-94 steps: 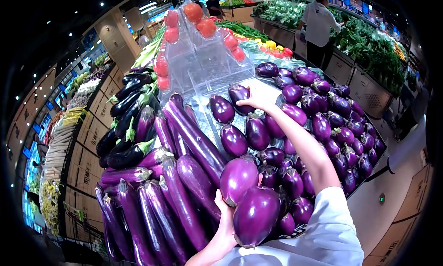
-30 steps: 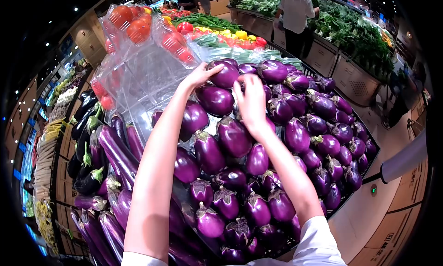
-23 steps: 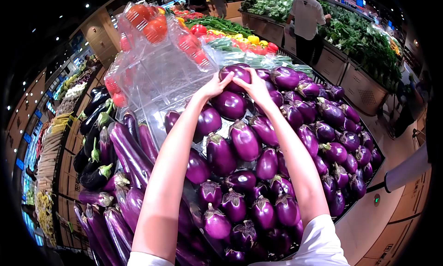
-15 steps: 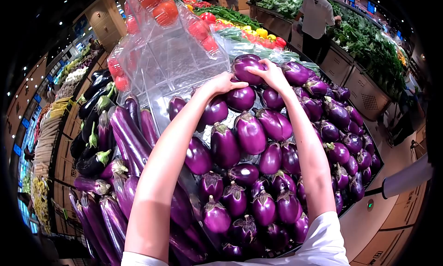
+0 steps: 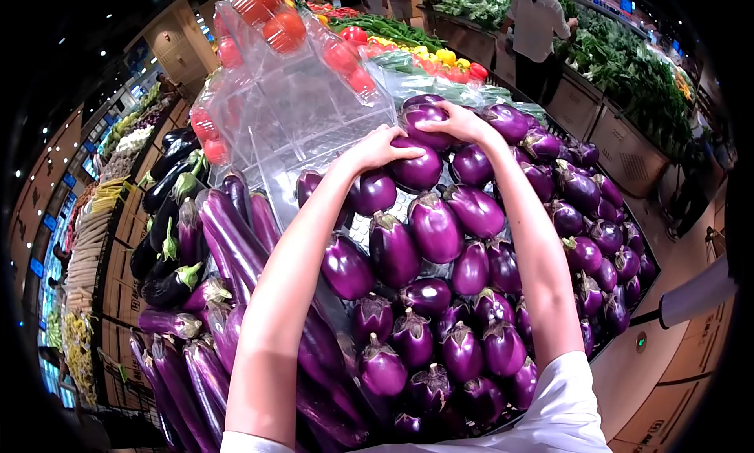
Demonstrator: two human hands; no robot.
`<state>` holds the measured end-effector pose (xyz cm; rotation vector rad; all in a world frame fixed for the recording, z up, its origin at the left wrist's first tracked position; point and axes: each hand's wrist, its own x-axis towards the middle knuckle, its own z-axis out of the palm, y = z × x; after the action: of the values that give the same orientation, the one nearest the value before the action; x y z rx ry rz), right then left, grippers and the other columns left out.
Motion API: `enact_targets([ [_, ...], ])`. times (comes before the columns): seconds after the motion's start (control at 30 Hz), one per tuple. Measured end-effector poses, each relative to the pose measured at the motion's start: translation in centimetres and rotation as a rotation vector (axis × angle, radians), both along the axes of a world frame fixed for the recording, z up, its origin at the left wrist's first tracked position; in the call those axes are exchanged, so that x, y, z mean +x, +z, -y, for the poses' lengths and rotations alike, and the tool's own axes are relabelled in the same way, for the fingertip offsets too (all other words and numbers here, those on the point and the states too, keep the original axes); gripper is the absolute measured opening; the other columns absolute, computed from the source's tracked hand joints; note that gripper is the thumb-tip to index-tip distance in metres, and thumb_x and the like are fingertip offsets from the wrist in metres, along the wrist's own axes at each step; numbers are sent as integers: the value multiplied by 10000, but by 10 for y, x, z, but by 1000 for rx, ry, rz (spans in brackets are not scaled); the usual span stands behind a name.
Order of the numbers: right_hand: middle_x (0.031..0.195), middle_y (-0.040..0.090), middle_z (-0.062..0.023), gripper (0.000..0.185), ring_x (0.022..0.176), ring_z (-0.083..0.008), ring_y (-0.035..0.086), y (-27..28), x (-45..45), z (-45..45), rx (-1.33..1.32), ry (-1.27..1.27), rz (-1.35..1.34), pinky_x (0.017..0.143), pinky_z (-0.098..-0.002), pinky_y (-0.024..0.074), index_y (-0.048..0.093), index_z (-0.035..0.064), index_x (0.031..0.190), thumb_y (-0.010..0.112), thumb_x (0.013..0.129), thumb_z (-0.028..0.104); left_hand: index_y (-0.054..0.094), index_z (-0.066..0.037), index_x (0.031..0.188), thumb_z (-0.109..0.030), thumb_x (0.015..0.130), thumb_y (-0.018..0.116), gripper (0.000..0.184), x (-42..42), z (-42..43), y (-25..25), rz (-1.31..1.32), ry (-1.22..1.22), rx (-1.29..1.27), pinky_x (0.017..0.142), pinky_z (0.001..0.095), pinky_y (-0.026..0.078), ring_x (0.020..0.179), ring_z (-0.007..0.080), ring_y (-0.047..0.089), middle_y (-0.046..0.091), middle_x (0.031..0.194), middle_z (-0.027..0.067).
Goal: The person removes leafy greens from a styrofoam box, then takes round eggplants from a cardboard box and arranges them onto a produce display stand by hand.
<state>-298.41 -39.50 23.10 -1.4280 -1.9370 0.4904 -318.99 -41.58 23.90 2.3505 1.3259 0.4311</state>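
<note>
Both my arms reach over a pile of round purple eggplants. My left hand (image 5: 378,148) lies with its thumb over a round eggplant (image 5: 418,170) near the back of the pile, its fingers curled at the fruit's left side. Just above and to the right, my right hand (image 5: 459,125) grips another round eggplant (image 5: 428,128), with the thumb across its front. The two eggplants touch. In front of them stand more round ones, with a large upright eggplant (image 5: 436,227) in the middle. Parts of my fingers are hidden behind the fruit.
Long purple eggplants (image 5: 236,233) lie at the left, with dark ones beyond. A clear plastic stand (image 5: 306,107) with packed tomatoes (image 5: 283,31) rises at the back left. Peppers (image 5: 446,57) lie behind. A person in a light shirt (image 5: 537,21) stands at the back right by leafy greens.
Three seconds ago my left hand held two large eggplants near my body; now both hands are at the back of the pile. Since half a second ago they have hardly moved.
</note>
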Motion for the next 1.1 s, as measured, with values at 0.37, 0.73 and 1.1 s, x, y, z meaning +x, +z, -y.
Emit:
enact_targets([
  [0.37,1127,553,-221,848,1010,-322,561,18,-1,-31,-147,69,349,844,-390,461,454,54,1243,635,645,628,520,52,1030,-565,616,703,765,-1,-3,-1,51,61,7,853,366,434,989,328,561,577,1040,235],
  [0.73,1257,405,-233,754,1183,-412,369,0,-29,23,30,-212,373,946,-522,332,312,187,1346,470,762,636,409,-42,1255,-650,738,483,801,23,33,-18,-271,407,467,932,632,256,1189,337,363,404,1255,188],
  [1.1,840,653,-115,342,793,-171,629,68,55,258,492,-63,-119,719,-285,481,602,26,997,626,805,307,592,15,950,-216,787,579,283,124,155,63,793,79,524,739,318,466,787,240,613,631,809,139],
])
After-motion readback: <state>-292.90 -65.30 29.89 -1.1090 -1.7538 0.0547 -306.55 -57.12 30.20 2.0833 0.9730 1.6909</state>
